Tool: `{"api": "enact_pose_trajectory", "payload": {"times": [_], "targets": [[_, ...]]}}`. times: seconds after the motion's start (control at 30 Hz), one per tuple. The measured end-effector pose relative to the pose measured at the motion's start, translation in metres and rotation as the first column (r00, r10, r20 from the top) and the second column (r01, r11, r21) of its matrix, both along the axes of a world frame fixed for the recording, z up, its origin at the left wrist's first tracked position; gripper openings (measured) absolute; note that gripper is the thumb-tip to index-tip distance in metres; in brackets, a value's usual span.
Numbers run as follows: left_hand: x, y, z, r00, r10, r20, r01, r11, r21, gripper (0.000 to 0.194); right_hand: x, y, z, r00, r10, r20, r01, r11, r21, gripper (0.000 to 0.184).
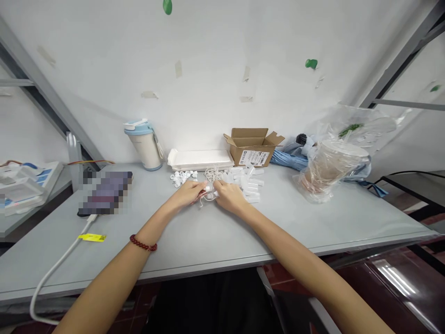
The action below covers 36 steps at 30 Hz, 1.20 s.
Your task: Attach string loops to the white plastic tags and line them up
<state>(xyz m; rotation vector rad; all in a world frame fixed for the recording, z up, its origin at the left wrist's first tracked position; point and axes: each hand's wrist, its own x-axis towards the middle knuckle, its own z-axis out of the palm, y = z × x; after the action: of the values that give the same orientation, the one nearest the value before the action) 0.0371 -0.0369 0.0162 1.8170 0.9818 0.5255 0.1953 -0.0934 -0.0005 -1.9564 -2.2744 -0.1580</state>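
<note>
My left hand (190, 192), with a dark red bead bracelet (143, 243) on the wrist, is closed in a pinch on a small white cap (208, 189). A thin whitish cord (201, 202) hangs below the fingertips. Close beside it, my right hand (230, 195) is closed, its fingers curled over something mostly hidden. Behind the hands lies a tangle of whitish cords (213, 174). Loose white caps (181, 177) are scattered to its left. Several clear plastic tubes (252, 188) lie in a heap just right of my right hand.
Along the wall stand a cream-and-blue tumbler (146, 146), a white tray (201, 159) and an open cardboard box (252, 150). A bagged drink cup (333, 167) and blue cloth (292, 160) are at right. A phone (106, 192) with a white cable (66, 257) lies at left.
</note>
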Motion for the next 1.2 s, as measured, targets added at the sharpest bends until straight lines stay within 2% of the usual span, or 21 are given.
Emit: {"api": "enact_pose_trajectory", "payload": {"times": [0.17, 0.27, 0.4, 0.5, 0.57, 0.63, 0.7, 0.73, 0.77, 0.83, 0.9, 0.93, 1.0, 1.07, 1.2], "targets": [[-0.002, 0.001, 0.001, 0.998, -0.064, 0.014, 0.064, 0.997, 0.035, 0.036, 0.002, 0.0, 0.003, 1.0, -0.014, -0.009, 0.013, 1.0, -0.012, 0.031], [0.001, 0.0, -0.002, 0.998, -0.046, 0.031, 0.046, 0.999, -0.02, 0.036, 0.002, 0.0, 0.003, 1.0, 0.0, -0.014, -0.001, 1.0, -0.006, 0.03], [0.008, -0.003, -0.004, 0.98, 0.156, 0.121, -0.145, 0.985, -0.098, 0.033, 0.002, 0.001, 0.002, 0.999, -0.017, -0.03, 0.017, 1.0, 0.0, 0.028], [0.008, -0.001, 0.001, 0.915, 0.332, 0.228, -0.291, 0.936, -0.196, 0.024, 0.003, 0.001, 0.002, 0.999, -0.043, -0.032, 0.043, 0.999, -0.005, 0.027], [0.004, 0.002, 0.007, 0.852, 0.393, 0.344, -0.262, 0.891, -0.37, 0.014, 0.004, 0.002, 0.002, 0.998, -0.051, -0.035, 0.051, 0.999, -0.007, 0.026], [-0.002, 0.007, 0.011, 0.787, 0.434, 0.438, -0.147, 0.822, -0.55, 0.011, 0.005, 0.002, 0.001, 0.998, -0.056, -0.035, 0.056, 0.998, -0.012, 0.025], [-0.007, 0.01, 0.014, 0.755, 0.46, 0.467, -0.069, 0.764, -0.642, 0.017, 0.005, 0.003, 0.0, 0.998, -0.063, -0.031, 0.062, 0.998, -0.017, 0.026], [-0.008, 0.011, 0.014, 0.757, 0.46, 0.465, -0.067, 0.762, -0.645, 0.017, 0.005, 0.004, -0.001, 0.997, -0.066, -0.03, 0.065, 0.998, -0.016, 0.026], [-0.009, 0.011, 0.014, 0.772, 0.44, 0.459, -0.078, 0.782, -0.618, 0.016, 0.005, 0.004, -0.001, 0.997, -0.069, -0.032, 0.068, 0.998, -0.012, 0.026], [-0.008, 0.009, 0.011, 0.834, 0.351, 0.426, -0.121, 0.869, -0.48, 0.018, 0.004, 0.004, -0.002, 0.996, -0.073, -0.043, 0.073, 0.997, -0.001, 0.025], [-0.004, 0.004, 0.008, 0.915, 0.204, 0.347, -0.127, 0.965, -0.23, 0.022, 0.004, 0.004, -0.002, 0.995, -0.082, -0.059, 0.082, 0.997, -0.003, 0.026], [-0.002, 0.001, 0.006, 0.947, 0.126, 0.296, -0.108, 0.991, -0.077, 0.024, 0.004, 0.004, -0.002, 0.994, -0.087, -0.07, 0.087, 0.996, -0.008, 0.027], [0.004, -0.004, 0.001, 0.982, 0.014, 0.19, -0.054, 0.977, 0.206, 0.026, 0.004, 0.003, -0.001, 0.991, -0.094, -0.093, 0.093, 0.996, -0.018, 0.029], [0.008, -0.008, -0.004, 0.994, -0.037, 0.104, -0.006, 0.924, 0.383, 0.028, 0.004, 0.002, -0.001, 0.99, -0.082, -0.114, 0.08, 0.997, -0.019, 0.031], [0.012, -0.01, -0.013, 0.996, -0.09, -0.006, 0.082, 0.873, 0.48, 0.03, 0.006, 0.003, -0.004, 0.991, -0.031, -0.127, 0.031, 1.0, -0.003, 0.037]]}}
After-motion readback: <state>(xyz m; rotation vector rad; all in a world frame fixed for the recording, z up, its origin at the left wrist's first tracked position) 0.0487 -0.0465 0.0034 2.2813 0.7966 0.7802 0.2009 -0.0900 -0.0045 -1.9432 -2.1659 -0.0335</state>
